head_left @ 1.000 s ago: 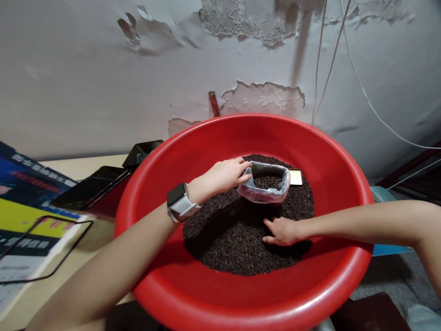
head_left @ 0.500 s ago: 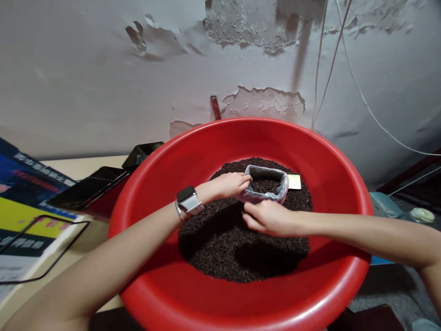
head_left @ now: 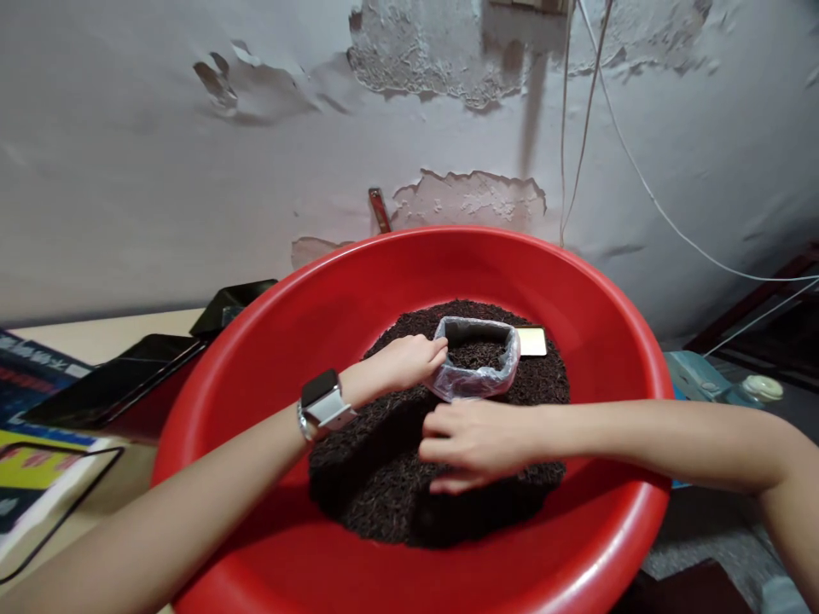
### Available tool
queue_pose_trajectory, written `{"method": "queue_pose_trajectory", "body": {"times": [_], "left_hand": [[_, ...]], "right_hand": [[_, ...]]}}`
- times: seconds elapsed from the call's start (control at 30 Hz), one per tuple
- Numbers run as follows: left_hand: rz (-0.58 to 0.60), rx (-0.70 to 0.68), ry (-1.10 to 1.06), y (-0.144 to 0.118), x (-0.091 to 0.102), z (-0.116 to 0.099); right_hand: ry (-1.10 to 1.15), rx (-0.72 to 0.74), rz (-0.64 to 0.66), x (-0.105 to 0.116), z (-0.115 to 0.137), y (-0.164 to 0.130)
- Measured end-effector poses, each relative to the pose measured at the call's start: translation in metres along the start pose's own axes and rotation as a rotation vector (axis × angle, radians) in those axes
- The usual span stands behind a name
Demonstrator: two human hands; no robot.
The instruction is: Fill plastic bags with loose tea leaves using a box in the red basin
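My left hand [head_left: 411, 358], with a watch on its wrist, pinches the left rim of a small container lined with a clear plastic bag [head_left: 479, 381]. Dark, dry material like loose tea leaves partly fills this container. It stands in a larger heap of the same dark leaves [head_left: 390, 490] inside a big red basin [head_left: 269, 546]. My right hand [head_left: 477, 439] hovers over the heap just in front of the container, palm down, fingers apart and slightly bent. I see nothing in it, though its palm is hidden.
A small pale-yellow rectangular object [head_left: 532, 341] lies on the leaves beside the container. Black trays [head_left: 115, 384] and printed packaging [head_left: 38, 426] sit on the table at left. Behind is a peeling wall [head_left: 256, 170] with hanging cords [head_left: 585, 128]. A teal object [head_left: 697, 375] stands at right.
My right hand has drawn back from the container's front side toward me, and its fingers have spread. My left hand keeps its hold on the rim. The whole view has shifted slightly.
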State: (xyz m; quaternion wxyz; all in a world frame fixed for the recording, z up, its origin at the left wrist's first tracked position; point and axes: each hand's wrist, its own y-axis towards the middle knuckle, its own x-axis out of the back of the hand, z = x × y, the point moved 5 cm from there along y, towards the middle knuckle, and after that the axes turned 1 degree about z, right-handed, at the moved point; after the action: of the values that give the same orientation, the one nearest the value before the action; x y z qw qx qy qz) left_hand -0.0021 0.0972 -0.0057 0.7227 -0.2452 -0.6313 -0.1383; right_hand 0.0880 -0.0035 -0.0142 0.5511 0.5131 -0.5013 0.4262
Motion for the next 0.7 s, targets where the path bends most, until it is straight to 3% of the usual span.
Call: {"method": "queue_pose_trajectory", "body": {"times": [0.07,0.17,0.23,0.57,0.7], "left_hand": [[-0.004,0.002,-0.033,0.000,-0.001,0.001],[0.012,0.008,-0.042,0.000,-0.001,0.000],[0.019,0.007,-0.033,0.000,0.000,-0.001],[0.025,0.013,-0.053,-0.001,0.001,-0.002],[0.010,0.009,-0.051,0.000,-0.002,0.000]], "right_hand": [[0.136,-0.034,0.187,-0.026,0.010,-0.005],[0.219,-0.169,0.473,-0.066,0.005,-0.022],[0.221,-0.211,0.570,-0.081,-0.001,-0.031],[0.253,-0.410,0.800,-0.086,-0.006,-0.039],[0.237,-0.421,0.748,-0.082,-0.009,-0.035]]}}
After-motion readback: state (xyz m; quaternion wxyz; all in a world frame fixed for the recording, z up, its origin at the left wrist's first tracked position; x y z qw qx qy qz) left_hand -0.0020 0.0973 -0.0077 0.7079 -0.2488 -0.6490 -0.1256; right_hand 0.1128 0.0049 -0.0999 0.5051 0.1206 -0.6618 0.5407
